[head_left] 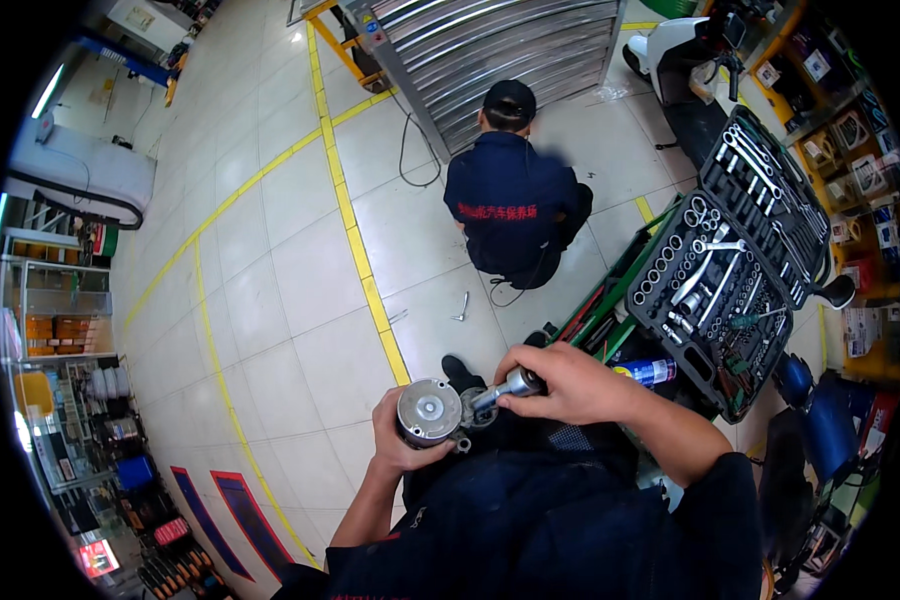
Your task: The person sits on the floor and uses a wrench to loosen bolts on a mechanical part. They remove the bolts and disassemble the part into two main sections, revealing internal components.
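Head view: my left fingers (387, 413) are curled around the side of a round silver motor (430, 408), which I hold in front of my body with its flat, round end facing up. My right fingers (532, 356) are closed on a silver tool (511, 388) with a dark end, pinching it between thumb and index. The tool's other end meets the fittings on the motor's right side; I cannot tell whether it is seated there. To my right, an open case (692, 363) full of sockets and wrenches sits on a green cart (592, 312), and a blue can (650, 373) stands just beside the case, near my right forearm. Ahead, a co-worker (510, 190) in dark clothes crouches, back to me, before a ribbed metal panel (500, 60). Between us, a small silver wrench (462, 307) lies on the tiled floor (270, 340), right of a yellow line (345, 215).
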